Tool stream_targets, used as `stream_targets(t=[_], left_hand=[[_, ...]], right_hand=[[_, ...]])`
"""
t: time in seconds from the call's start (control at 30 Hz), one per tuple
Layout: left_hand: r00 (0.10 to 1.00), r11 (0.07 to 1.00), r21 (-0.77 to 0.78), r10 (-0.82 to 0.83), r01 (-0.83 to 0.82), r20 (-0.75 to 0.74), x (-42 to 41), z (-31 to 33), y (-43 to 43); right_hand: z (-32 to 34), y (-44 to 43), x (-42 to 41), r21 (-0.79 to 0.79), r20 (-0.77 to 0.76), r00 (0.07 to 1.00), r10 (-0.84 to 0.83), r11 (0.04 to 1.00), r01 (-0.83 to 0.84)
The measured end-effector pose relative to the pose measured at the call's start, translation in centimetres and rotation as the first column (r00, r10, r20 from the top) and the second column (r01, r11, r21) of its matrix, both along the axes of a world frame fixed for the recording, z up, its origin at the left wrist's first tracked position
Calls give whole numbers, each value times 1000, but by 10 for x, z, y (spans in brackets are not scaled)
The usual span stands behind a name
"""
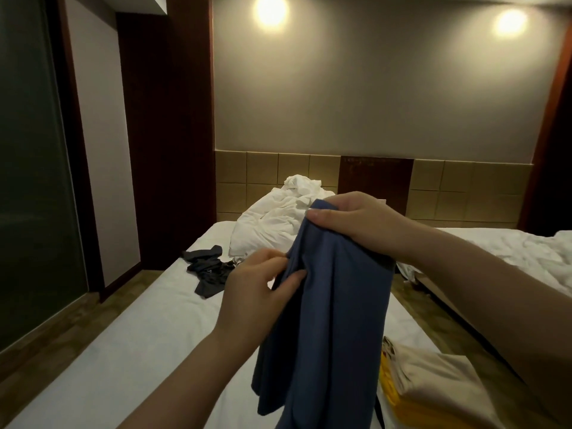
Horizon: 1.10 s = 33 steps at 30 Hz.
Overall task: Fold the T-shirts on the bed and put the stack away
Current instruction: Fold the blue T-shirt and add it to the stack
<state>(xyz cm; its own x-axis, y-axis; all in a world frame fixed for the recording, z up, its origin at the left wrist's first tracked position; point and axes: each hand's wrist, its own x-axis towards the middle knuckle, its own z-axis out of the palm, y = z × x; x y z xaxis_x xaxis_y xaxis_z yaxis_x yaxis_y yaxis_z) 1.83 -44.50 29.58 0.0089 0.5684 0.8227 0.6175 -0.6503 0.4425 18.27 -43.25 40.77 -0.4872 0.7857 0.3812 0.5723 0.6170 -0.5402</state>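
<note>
A blue T-shirt (328, 320) hangs in the air above the white bed (148, 351). My right hand (349, 218) grips its top edge, fingers curled over the cloth. Lower and to the left, my left hand (257, 289) pinches a fold of the same shirt between thumb and fingers. A folded stack lies on the bed at the lower right, with a beige shirt (433, 379) on top and a yellow shirt (391, 394) beneath. A dark crumpled T-shirt (207, 267) lies further up the bed on the left.
A rumpled white duvet (278, 218) is heaped at the head of the bed against the tiled headboard (263, 178). A second bed (510, 252) stands to the right across a narrow gap. Wooden floor and a glass partition (31, 181) run along the left.
</note>
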Motion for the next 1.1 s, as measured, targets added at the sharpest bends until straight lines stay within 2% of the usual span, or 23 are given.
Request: stream_targets(t=[0.17,0.3,0.37,0.4,0.5,0.63,0.77,0.97,1.1], left_hand=[[993,995,-78,-55,63,106,3,-8,0],[964,949,-250,-133,190,228,1,2,-6],[881,872,-366,-136,323,454,0,8,-9],[844,833,-396,-146,386,516,-1,9,-11],[794,793,-388,-187,469,578,-1,9,-12],[888,846,-367,-235,386,394,-9,1,-12],[948,852,-432,-206,295,241,-11,-15,-9],[947,811,-492,-236,315,217,-1,-30,-9],[967,835,-489,-191,252,170,1,-37,-7]], right_hand=[[-4,0,6,82,75,996,-39,996,32],[-7,5,11,160,33,998,-61,986,55],[-9,8,12,186,-28,998,-62,980,66],[-10,9,13,196,-60,996,-60,978,71],[-13,11,12,223,-98,994,-56,972,77],[-14,12,11,199,-103,994,-39,978,59],[-14,12,12,165,-82,996,-27,985,41],[-18,8,12,144,-53,999,-2,990,10],[-17,9,16,129,-80,997,-21,991,31]])
